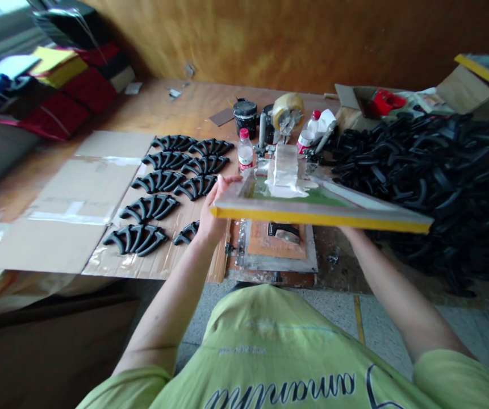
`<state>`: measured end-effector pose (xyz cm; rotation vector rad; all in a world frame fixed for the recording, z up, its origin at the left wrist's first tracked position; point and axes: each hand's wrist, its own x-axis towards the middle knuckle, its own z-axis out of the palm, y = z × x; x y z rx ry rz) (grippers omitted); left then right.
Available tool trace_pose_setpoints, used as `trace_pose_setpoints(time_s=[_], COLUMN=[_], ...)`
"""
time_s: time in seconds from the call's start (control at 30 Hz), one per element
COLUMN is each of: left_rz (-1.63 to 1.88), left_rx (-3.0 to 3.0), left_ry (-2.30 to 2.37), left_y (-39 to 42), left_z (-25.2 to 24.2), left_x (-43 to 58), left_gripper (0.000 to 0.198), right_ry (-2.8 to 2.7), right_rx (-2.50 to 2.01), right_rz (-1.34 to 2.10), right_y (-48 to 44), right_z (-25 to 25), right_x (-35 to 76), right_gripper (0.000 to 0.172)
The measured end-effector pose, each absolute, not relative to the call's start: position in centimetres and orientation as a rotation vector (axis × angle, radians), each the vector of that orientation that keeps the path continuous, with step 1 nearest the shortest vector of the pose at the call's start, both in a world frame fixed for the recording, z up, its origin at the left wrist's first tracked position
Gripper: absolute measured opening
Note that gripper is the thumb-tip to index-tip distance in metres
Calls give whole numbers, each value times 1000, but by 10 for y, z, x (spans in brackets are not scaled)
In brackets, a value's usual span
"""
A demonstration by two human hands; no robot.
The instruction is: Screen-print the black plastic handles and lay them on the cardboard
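Observation:
A screen printing frame [321, 218] with a yellow front edge is tilted up over the work spot. My left hand [217, 207] is closed around its left side. White ink and a pale block-shaped squeegee [285, 165] lie on its green mesh. Below the frame, a black curved handle [287, 233] sits on a brown base plate [265, 247]. My right forearm passes behind the frame's front edge; only the wrist [349, 232] shows, and the fingers are hidden. Hinge clamps [265, 149] stand at the frame's rear.
Rows of black curved handles [148, 207] lie fanned on cardboard [91, 196] at left. A large heap of handles [431, 170] covers the right side. Behind the frame stand a red-capped bottle [245, 150], a black tub [245, 116] and a tape roll [287, 111].

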<state>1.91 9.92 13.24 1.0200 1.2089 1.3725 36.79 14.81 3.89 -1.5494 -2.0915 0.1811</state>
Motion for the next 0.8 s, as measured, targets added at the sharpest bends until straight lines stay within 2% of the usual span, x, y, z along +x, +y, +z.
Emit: trace_pose_setpoints(time_s=[0.1, 0.23, 0.3, 0.37, 0.43, 0.57, 0.67, 0.8], left_rz=[1443, 1509, 1363, 969, 763, 953, 1063, 1052], left_rx=[1080, 1001, 918, 827, 674, 363, 368, 381], left_ry=[1163, 1175, 1214, 1194, 1149, 1181, 1384, 1845], left_y=[130, 126, 97, 58, 23, -1, 7, 2], left_z=[151, 144, 124, 98, 72, 37, 18, -11], left_x=[25, 37, 48, 63, 76, 71, 23, -70], left_gripper=[59, 57, 58, 61, 62, 52, 45, 43], right_ry=[-2273, -2375, -2241, -2100, -2115, -2413, -2385, -2201], right_rx=[-1562, -1812, -1956, -1951, -1736, -1071, -1205, -1579], right_rz=[228, 350, 442, 419, 344, 398, 341, 177], right_y=[115, 93, 83, 68, 51, 39, 61, 92], right_z=[7, -2, 6, 15, 20, 16, 5, -27], right_x=[331, 286, 271, 254, 235, 240, 323, 479], right_gripper=[26, 15, 16, 19, 20, 16, 29, 58])
